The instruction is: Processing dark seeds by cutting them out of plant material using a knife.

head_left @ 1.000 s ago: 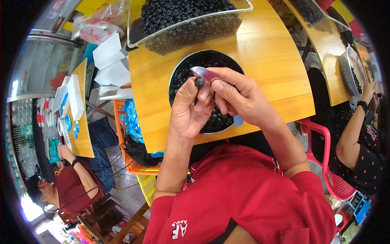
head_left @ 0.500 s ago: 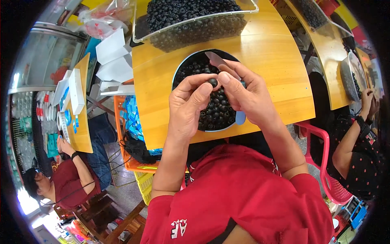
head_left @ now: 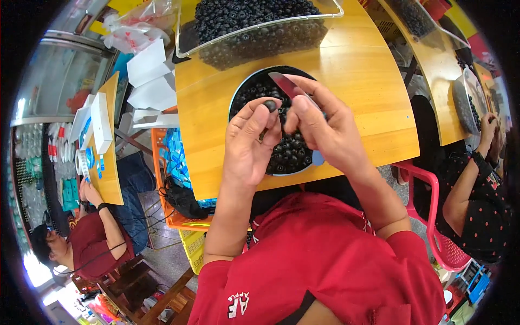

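Observation:
My left hand (head_left: 249,132) pinches a dark round bead (head_left: 270,105) between thumb and forefinger. My right hand (head_left: 325,122) is closed around a small knife; its shiny blade (head_left: 288,86) points up and left, just right of the bead and apart from it. Both hands are over a round bowl (head_left: 236,97) full of dark beads (head_left: 292,151), several showing a small ring or hole. A light blue rounded piece (head_left: 318,158) peeks out below my right hand; I cannot tell what it belongs to. Most of the knife's handle is hidden in my fingers.
A clear bin (head_left: 260,40) heaped with dark beads stands at the table's far edge. An orange crate (head_left: 161,162) with blue packets is left of the wooden table (head_left: 374,108). One person sits at a left table, another at right near a pink chair (head_left: 428,189).
My hands have moved apart. The bead went up and left with my left hand. My right hand's fingers curled in, and the knife blade tilted and shifted slightly left.

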